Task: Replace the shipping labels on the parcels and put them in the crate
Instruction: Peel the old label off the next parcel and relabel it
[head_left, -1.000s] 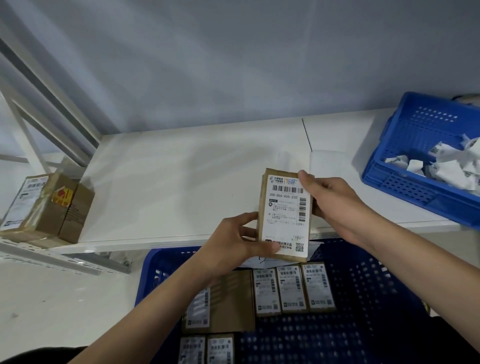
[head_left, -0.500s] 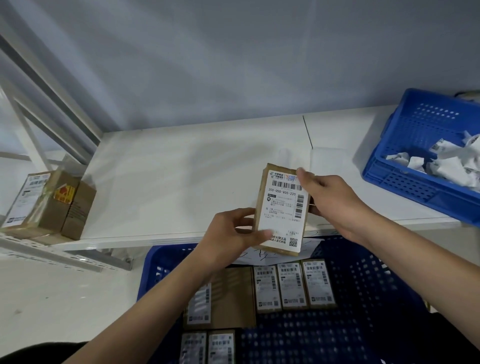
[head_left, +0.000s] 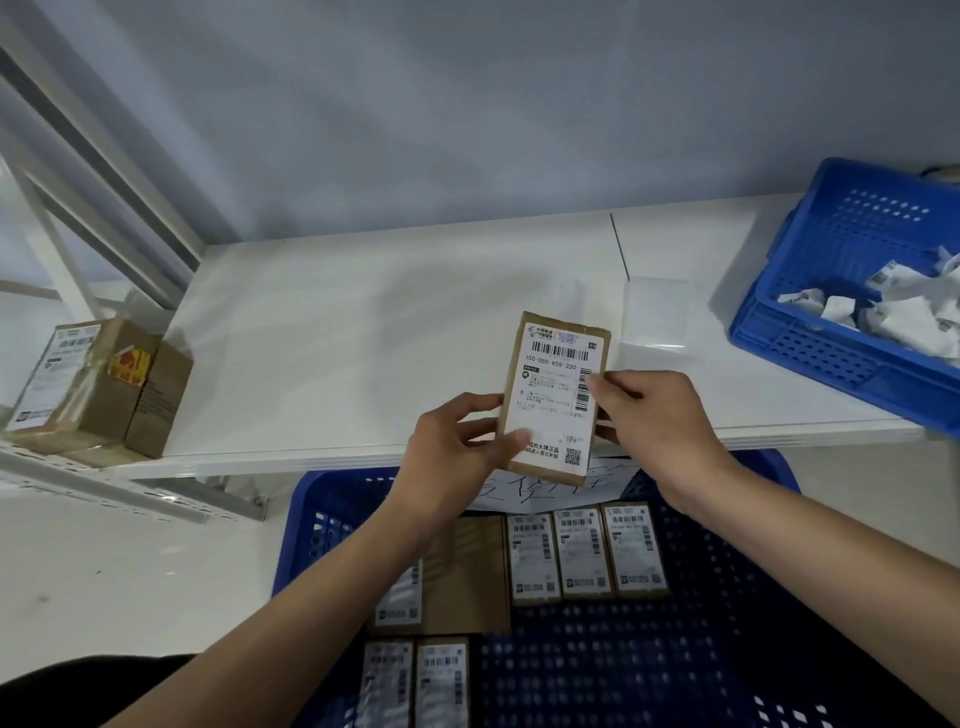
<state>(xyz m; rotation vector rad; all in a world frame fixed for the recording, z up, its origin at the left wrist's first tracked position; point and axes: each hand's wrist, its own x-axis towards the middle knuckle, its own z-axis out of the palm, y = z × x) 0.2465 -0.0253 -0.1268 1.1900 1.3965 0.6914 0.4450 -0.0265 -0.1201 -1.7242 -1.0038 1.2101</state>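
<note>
White and smooth, the worktop (head_left: 363, 332) stretches flat beneath a pale wall. Below its front edge sits a big blue plastic crate (head_left: 727, 597), its perforated floor carrying flat brown cardboard parcels with white labels: a row of three (head_left: 584, 553) side by side, a wider one (head_left: 457, 577) to their left, two more (head_left: 415, 680) nearer. A second blue perforated bin (head_left: 831, 332) rests on the worktop's right end, holding crumpled white label scraps (head_left: 904, 312). At the far left, on a metal shelf, stand two taped cardboard boxes (head_left: 98, 384). Above the crate's far rim, a slim rectangular parcel (head_left: 556, 397) is held upright, its white shipping label (head_left: 558, 400) facing up. The left hand (head_left: 457, 447) grips its lower left edge, thumb pressed on the label; the right hand (head_left: 660, 421) pinches its right edge, fingers (head_left: 605, 387) curled round it.
</note>
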